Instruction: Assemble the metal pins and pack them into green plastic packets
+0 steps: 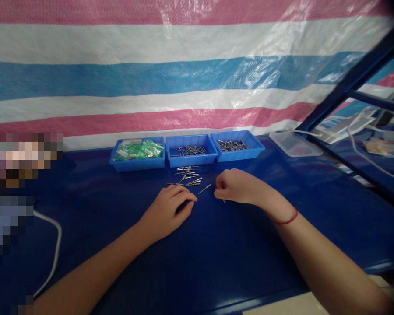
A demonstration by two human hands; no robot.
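Observation:
My left hand (169, 208) lies low over the table, thumb and index finger apart, with nothing visible in it. Just beyond its knuckles is a loose pile of blind rivets (188, 174), silver with thin stems. A single blind rivet (204, 189) lies between my two hands. My right hand (236, 187) is curled closed to the right of it. A thin metal tip (224, 201) sticks out beneath its fingers, looking like part of another rivet; the rest is hidden.
Three blue bins stand in a row behind the pile: one with green packets (138, 164), one with long-stemmed rivets (193, 160), one with short metal parts (241, 154). A clear plastic lid (295, 145) lies right. White cable (57, 245) runs at left, beside a blurred person.

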